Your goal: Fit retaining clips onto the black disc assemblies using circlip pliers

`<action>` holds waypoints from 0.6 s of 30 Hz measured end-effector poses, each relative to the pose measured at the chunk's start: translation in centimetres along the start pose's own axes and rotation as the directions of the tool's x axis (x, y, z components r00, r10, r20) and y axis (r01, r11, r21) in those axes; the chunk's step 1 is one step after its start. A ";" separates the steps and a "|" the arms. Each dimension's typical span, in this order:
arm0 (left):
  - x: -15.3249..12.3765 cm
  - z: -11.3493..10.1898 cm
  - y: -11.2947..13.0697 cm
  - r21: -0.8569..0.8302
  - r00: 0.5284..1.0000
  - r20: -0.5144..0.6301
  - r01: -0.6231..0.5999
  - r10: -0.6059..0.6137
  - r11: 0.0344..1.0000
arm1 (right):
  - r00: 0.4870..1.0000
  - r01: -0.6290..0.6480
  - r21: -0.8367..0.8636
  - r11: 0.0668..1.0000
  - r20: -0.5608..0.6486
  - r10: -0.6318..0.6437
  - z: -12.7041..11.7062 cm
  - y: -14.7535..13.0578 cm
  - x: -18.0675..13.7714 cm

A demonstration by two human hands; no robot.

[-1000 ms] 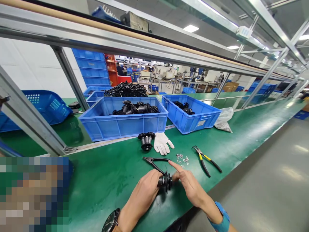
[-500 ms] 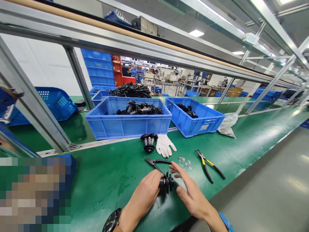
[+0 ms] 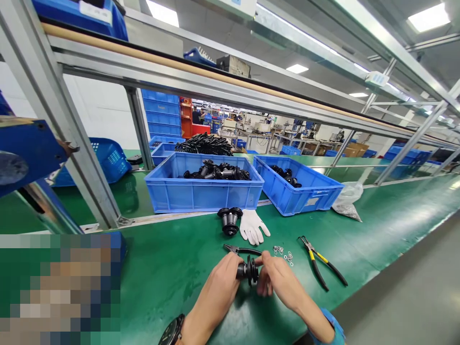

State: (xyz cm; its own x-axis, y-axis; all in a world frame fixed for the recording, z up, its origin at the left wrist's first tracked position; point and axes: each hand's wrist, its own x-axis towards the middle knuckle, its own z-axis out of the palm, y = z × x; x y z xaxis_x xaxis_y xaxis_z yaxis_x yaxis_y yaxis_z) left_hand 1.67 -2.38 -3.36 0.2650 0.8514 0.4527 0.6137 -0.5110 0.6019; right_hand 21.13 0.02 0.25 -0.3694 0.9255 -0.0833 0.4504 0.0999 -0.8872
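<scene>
My left hand (image 3: 222,283), with a watch on its wrist, is wrapped round a black wheel hub (image 3: 249,271) and keeps it lying sideways over the green bench. At the hub's right end, my right hand (image 3: 278,278) has its fingers curled in against the end of the axle. Partly hidden behind both hands is a pair of black-handled pliers (image 3: 247,250). To the right are small metal rings (image 3: 288,257) and pliers with black-and-yellow handles (image 3: 321,262). More black hubs (image 3: 230,221) stand together beside a white glove (image 3: 253,227).
Two blue bins (image 3: 204,195) (image 3: 305,196) with black hubs stand behind the glove. A clear plastic bag (image 3: 348,201) lies right of them. A metal frame post (image 3: 82,143) rises on the left. The bench edge (image 3: 381,273) runs along the right.
My right hand has moved in from beside the hub, its spread fingers now curled at the hub's end. My left hand still holds the hub. The camera view has shifted slightly.
</scene>
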 end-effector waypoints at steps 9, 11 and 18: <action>-0.1 -0.1 -0.1 0.036 0.999 0.014 0.031 -0.032 0.999 | 0.989 0.150 -0.071 0.986 0.001 -0.150 -0.4 1.2 -1.0; 0.0 -0.2 -0.1 0.031 0.999 0.020 0.040 -0.040 0.999 | 0.990 0.115 -0.064 0.991 -0.072 -0.119 -0.4 1.6 -1.1; 0.2 -0.4 0.1 0.043 0.996 0.049 0.069 -0.071 0.997 | 0.967 0.243 0.099 0.965 0.050 -0.248 -0.6 1.5 -1.5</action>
State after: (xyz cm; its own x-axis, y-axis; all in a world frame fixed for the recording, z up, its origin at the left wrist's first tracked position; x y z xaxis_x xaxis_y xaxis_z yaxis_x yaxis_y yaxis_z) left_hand 1.44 -2.32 -2.99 0.2572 0.8902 0.3761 0.6618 -0.4459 0.6027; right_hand 22.78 -0.97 -0.70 -0.5097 0.8523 0.1173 0.2643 0.2848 -0.9214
